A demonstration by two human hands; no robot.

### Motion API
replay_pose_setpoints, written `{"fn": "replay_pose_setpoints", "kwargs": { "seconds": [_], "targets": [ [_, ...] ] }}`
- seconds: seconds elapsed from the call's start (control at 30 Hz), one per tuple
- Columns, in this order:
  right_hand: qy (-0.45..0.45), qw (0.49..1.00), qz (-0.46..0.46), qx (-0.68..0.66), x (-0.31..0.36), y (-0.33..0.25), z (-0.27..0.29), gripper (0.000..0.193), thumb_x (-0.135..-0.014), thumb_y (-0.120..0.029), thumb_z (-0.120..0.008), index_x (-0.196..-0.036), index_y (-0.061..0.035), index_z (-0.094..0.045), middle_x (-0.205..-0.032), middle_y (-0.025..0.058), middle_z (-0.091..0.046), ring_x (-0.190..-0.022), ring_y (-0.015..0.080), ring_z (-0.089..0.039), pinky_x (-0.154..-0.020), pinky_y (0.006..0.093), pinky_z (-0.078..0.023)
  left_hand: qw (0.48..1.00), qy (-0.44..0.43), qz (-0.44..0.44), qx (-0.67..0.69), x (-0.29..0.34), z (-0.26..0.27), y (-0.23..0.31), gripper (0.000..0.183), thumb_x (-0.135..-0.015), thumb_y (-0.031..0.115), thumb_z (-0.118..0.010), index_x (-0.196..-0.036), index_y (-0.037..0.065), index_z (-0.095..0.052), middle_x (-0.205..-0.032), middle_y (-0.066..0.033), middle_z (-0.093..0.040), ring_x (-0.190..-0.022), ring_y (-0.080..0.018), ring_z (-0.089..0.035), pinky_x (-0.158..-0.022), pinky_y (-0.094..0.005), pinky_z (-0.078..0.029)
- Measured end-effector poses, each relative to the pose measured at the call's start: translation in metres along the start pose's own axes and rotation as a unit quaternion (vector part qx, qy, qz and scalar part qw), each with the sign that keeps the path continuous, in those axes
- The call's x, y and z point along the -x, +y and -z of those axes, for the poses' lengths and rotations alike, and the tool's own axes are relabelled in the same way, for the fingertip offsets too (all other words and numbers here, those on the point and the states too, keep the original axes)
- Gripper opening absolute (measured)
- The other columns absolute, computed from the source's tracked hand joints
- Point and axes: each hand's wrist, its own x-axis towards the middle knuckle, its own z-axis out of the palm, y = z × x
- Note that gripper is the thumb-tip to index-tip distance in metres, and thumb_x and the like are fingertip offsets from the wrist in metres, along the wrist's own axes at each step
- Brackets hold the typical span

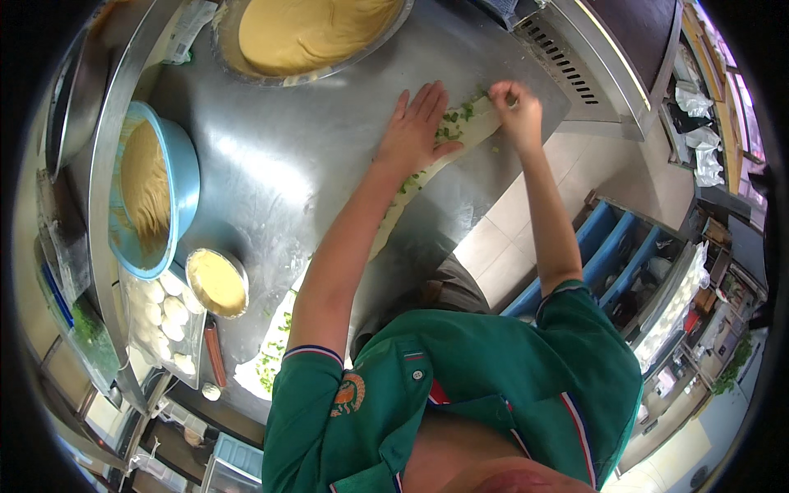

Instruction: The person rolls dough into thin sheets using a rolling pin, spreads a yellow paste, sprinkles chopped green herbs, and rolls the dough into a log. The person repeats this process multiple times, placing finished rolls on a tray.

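Observation:
A long, thin strip of pale dough (469,134) lies slantwise on the metal table, strewn with chopped green onion (449,130). My left hand (413,131) is open over its far part, palm down and fingers outstretched, the thumb reaching across the strip. At the strip's far right end, my right hand (519,115) is closed in a pinch beside the dough edge. Whatever is between those fingertips is too small to make out. My left forearm hides the middle of the strip. Its near end, with more green onion (275,349), shows beside my left sleeve.
Yellow batter or soft dough fills a big metal bowl (312,80) and a blue basin (187,177). A small bowl (244,287) holds a yellow mixture. White dough balls (174,311) sit on a tray beside a brown stick (214,353). A vented metal appliance (575,62) adjoins the table's far right.

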Motion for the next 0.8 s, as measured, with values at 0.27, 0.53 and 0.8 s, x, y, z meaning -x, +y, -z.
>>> {"fn": "replay_pose_setpoints", "kwargs": {
  "seconds": [0.27,0.53,0.8],
  "targets": [
    [0.132,0.991,0.024,0.015,0.027,0.016,0.007,0.011,-0.09,-0.006,-0.075,-0.099,0.0002,-0.074,-0.097,0.0092,-0.072,-0.085,0.015,-0.068,-0.077,0.0286,-0.055,0.996,0.048,-0.031,0.066,-0.033,-0.024,0.034,0.099,-0.088,0.061,-0.068,-0.159,0.003,-0.03,-0.167,-0.0149,-0.028,-0.154,-0.0289,-0.026,-0.126,-0.0502,-0.021],
    [0.153,0.978,0.098,0.103,0.018,0.046,-0.002,0.013,-0.087,-0.007,-0.072,-0.1,-0.0043,-0.075,-0.097,0.0139,-0.071,-0.079,0.0285,-0.069,-0.074,0.0382,-0.057,0.983,0.022,-0.128,0.127,-0.043,-0.035,0.053,0.095,-0.087,0.053,-0.073,-0.156,0.001,-0.033,-0.157,-0.0178,-0.044,-0.149,-0.0306,-0.037,-0.125,-0.0468,-0.025],
    [0.158,0.96,0.122,0.195,0.03,0.035,-0.007,0.015,-0.088,-0.01,-0.071,-0.101,-0.0031,-0.073,-0.091,0.0169,-0.071,-0.084,0.0351,-0.069,-0.08,0.0429,-0.055,0.973,0.091,-0.052,0.207,-0.036,-0.037,0.058,0.055,-0.097,0.011,-0.054,-0.151,0.005,-0.044,-0.151,-0.0171,-0.05,-0.141,-0.0323,-0.046,-0.119,-0.0469,-0.036]
  ]
}}
